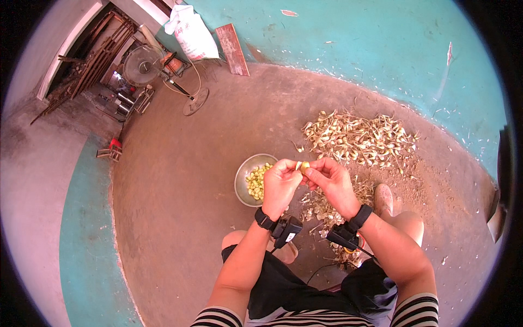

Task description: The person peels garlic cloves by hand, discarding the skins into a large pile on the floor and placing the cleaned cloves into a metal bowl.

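Both my hands meet in front of me, above the floor, around a small yellowish-green bulb that looks like garlic. My left hand pinches a pale strip of skin at the bulb's left side. Thumb and fingers of my right hand hold the bulb itself. Left of my left hand, a round metal bowl holds many peeled yellow-green cloves; my left hand hides part of its right side. Beyond my right hand lies a wide pile of unpeeled bulbs with dry stems.
Dry skins and stems lie on the floor below my hands, between my feet. A standing fan, a white woven sack and a reddish board stand near the walls. A small stool is at the left wall.
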A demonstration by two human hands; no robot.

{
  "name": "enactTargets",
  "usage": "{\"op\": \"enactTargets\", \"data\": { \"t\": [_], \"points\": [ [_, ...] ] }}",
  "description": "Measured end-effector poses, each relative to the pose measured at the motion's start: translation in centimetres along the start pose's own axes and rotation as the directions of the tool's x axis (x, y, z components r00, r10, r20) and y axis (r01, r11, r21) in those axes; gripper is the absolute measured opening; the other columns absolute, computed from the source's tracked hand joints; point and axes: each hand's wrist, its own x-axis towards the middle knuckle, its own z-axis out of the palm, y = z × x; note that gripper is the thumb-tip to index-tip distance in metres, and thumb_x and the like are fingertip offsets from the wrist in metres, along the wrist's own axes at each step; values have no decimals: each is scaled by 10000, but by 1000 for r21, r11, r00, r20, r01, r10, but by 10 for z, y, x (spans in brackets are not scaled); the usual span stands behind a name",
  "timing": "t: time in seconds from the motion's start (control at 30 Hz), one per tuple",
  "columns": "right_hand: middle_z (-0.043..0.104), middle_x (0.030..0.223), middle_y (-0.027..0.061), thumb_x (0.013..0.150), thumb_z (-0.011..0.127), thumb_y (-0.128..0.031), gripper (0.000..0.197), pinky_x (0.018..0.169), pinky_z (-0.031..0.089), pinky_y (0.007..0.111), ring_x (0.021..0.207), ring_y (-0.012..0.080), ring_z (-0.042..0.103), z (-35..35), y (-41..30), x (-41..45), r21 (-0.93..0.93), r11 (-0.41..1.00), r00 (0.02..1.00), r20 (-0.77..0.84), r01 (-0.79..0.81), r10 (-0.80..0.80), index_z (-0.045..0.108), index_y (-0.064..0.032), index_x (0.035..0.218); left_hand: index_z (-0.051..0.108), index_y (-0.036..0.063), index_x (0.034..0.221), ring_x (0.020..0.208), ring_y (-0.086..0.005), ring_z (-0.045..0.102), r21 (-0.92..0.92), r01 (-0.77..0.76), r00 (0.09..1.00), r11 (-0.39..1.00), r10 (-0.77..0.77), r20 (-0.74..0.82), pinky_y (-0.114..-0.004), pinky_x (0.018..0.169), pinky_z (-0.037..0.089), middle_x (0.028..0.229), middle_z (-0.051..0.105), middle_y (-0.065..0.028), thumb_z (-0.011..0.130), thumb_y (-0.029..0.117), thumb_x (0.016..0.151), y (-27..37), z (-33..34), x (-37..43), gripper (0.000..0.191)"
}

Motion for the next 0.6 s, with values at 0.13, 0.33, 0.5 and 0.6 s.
{"op": "enactTargets", "data": {
  "t": [0.13, 0.33, 0.5, 0.6],
  "points": [
    [874, 1112, 75, 1234, 761, -183, 225, 852, 659, 295, 941, 106, 793, -9, 4, 4, 40, 999, 1000, 21, 12, -13, 785, 25, 1315, 774, -51, 1265, 964, -193, 848, -52, -9, 1000, 999, 10, 12, -358, 901, 705, 1160, 871, -128, 707, -49, 1167, 3, 3, 0, 119],
    [859, 1105, 49, 1262, 705, -176, 291, 856, 666, 301, 917, 104, 779, -12, 11, 8, 96, 995, 998, 59, -31, 26, 814, 37, 1427, 767, -17, 1263, 958, -185, 840, -45, 34, 999, 998, -35, -33, -351, 882, 700, 1161, 867, -123, 746, 14, 1184, 4, -1, 1, 88],
    [857, 1104, 48, 1261, 718, -204, 316, 863, 667, 306, 930, 105, 776, -12, 9, 6, 132, 989, 998, 27, -63, 60, 823, 35, 1438, 769, -4, 1261, 957, -173, 834, -55, 23, 999, 998, -25, -31, -342, 881, 697, 1158, 865, -102, 789, 37, 1176, 3, -1, 3, 96],
    [862, 1106, 53, 1258, 731, -235, 340, 869, 667, 310, 950, 109, 781, -10, 3, 4, 89, 994, 997, 29, -71, 68, 823, 39, 1438, 772, 0, 1253, 978, -169, 838, -46, 18, 1000, 999, -18, -12, -334, 884, 694, 1166, 867, -97, 806, 25, 1162, 4, -1, 2, 101]
  ]
}}
